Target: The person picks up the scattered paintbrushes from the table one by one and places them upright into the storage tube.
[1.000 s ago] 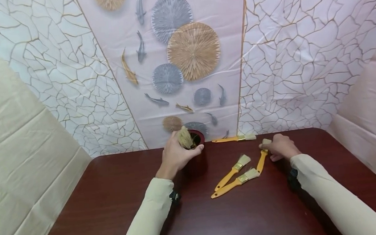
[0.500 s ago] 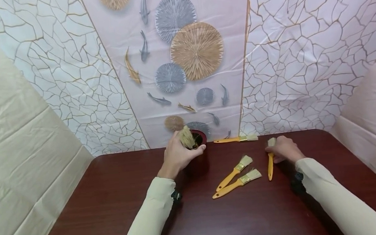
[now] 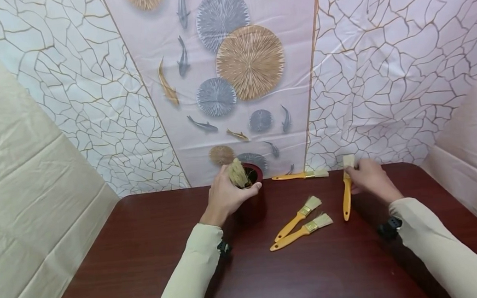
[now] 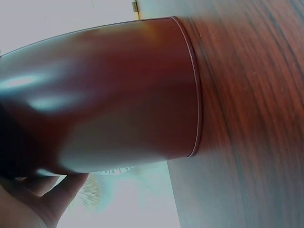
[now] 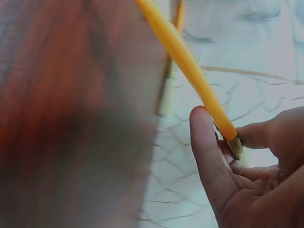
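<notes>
My left hand (image 3: 224, 197) grips the upper part of a dark red cylindrical pot (image 3: 254, 210), thumb at the near rim. Bristles of a paintbrush (image 3: 237, 174) stick up out of the pot beside that hand. In the left wrist view the glossy pot (image 4: 123, 95) stands on the table, fingers (image 4: 66, 192) against its side. My right hand (image 3: 371, 180) pinches another paintbrush by its metal band, bristles up, yellow handle (image 3: 347, 201) pointing down toward me. The right wrist view shows this handle (image 5: 190, 66) stretching away from the thumb and fingers.
Two yellow-handled paintbrushes (image 3: 289, 227) (image 3: 301, 233) lie close together mid-table, between the hands. A further paintbrush (image 3: 294, 176) lies along the back edge, by the patterned wall cloth (image 3: 344, 114). The dark wooden table (image 3: 145, 248) ends at that cloth.
My right hand has drawn its paintbrush away from the two lying brushes, rightward and back, and the handle has swung nearer to straight. My left hand keeps its grip on the pot.
</notes>
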`<state>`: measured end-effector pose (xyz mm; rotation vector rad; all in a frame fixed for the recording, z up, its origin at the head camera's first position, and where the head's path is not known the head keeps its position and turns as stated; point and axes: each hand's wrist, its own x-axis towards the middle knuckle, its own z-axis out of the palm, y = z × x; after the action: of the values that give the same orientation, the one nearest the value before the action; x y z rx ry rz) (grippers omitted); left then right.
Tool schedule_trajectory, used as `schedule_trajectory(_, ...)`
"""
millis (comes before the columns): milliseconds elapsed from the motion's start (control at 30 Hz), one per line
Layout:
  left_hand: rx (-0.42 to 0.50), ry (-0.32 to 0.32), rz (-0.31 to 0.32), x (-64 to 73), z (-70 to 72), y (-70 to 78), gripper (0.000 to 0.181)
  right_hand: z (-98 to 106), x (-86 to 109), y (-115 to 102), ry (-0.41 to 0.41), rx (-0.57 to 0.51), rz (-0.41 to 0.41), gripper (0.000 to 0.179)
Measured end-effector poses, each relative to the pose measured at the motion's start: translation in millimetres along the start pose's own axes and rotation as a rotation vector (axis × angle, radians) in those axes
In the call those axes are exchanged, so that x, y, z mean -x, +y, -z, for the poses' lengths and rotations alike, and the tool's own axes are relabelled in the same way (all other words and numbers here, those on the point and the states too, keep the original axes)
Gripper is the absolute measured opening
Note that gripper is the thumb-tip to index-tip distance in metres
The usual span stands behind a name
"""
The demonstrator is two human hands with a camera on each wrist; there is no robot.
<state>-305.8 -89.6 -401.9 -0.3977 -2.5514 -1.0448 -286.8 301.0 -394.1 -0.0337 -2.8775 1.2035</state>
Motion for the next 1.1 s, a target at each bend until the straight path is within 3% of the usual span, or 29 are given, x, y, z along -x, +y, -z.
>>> schedule_trajectory(233, 0.011, -0.003, 0.004, 0.1, 2.9, 1.5, 0.084, 15.5, 13.7, -40.7, 0.099, 0.094, 0.089, 0.040)
schedule_trajectory(600, 0.007, -0.008, 0.006, 0.5, 1.5, 1.8, 0.084, 16.5, 39.7, -90.4, 0.228, 0.176, 0.266, 0.038)
schedule_trajectory(833, 0.003, -0.003, -0.008, -0.2, 2.8, -1.3, 0.083, 5.1, 46.4, -113.0, 0.381, 0.271, 0.455, 0.024)
schedule_trajectory(1100, 0.018, -0.016, 0.000, -0.5, 2.2, -0.9, 0.089, -5.6, 50.7, -134.6, 0.380, 0.082, 0.480, 0.023)
